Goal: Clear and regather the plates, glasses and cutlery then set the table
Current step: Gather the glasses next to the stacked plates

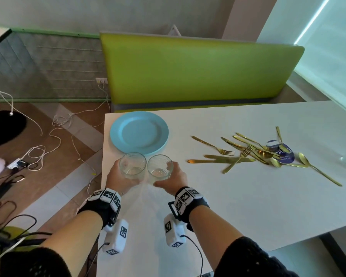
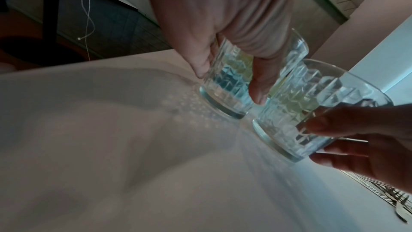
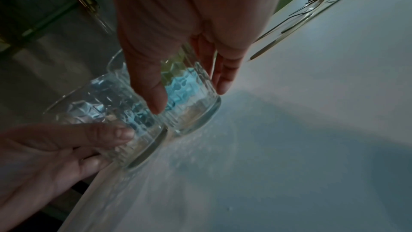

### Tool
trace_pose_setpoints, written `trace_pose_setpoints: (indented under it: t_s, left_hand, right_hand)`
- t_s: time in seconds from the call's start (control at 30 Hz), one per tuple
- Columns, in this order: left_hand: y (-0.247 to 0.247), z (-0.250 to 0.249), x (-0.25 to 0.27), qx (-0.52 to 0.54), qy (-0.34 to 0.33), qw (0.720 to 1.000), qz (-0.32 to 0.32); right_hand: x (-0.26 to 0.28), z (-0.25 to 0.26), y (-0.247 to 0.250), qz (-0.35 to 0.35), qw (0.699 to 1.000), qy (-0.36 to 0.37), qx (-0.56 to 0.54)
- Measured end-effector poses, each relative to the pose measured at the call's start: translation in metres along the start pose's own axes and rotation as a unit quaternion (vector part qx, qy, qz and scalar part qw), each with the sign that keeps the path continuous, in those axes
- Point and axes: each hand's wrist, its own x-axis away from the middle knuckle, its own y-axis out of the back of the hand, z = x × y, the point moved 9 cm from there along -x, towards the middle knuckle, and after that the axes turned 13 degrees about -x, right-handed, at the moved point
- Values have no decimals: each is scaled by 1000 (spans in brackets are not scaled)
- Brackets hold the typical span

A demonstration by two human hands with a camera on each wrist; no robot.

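We note the left hand gripping one glass and the right hand gripping another glass, side by side on the tabletop, just before the blue plate; cutlery lies to the right.

You wear a black band on your left wrist and another on your right wrist, each ringed with white blocks printed with black-and-white square markers. Under each forearm hangs a white camera housing: the left housing and the right housing both carry the same kind of markers. A thin black cable runs back from each. Your sleeves are black knit, pushed up your bare forearms.
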Motion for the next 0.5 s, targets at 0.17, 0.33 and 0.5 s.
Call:
trace_pose_setpoints:
  t_s: [0.17, 0.33, 0.5]
  left_hand:
    - [12, -12, 5, -11, 0, 1000, -27]
    - [13, -8, 0, -15, 15, 999, -24]
    - [23, -22, 10, 11, 22, 999, -37]
  right_hand:
    - [-6, 7, -4, -1, 1000, -1, -2]
    - [-13, 14, -7, 9, 1000, -2, 5]
    - [-19, 17, -9, 19, 1000, -8, -3]
